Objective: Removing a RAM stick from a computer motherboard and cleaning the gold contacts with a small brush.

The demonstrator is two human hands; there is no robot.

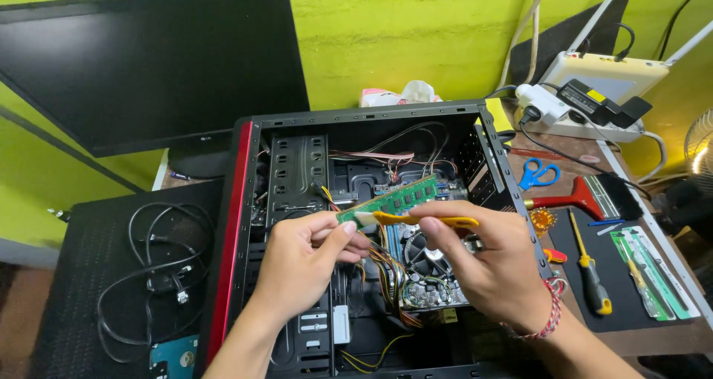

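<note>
My left hand (301,264) pinches the near end of a green memory stick (397,198) with black chips, held above an open black computer case (245,201) lying on its side. My right hand (486,264) grips a small yellow-handled brush (416,219) whose pale bristles touch the stick near my left fingers. Under both hands lie the motherboard (431,293), its round cooler fan (423,256) and bundles of coloured wires. A red and white string bracelet circles my right wrist.
A black monitor (148,60) stands behind the case. Coiled black cables (152,275) lie left. Right of the case: blue scissors (538,173), a red-handled wide brush (587,197), a yellow-handled screwdriver (590,275), green tool packs (646,271), a white power strip (564,112) and a router (601,71).
</note>
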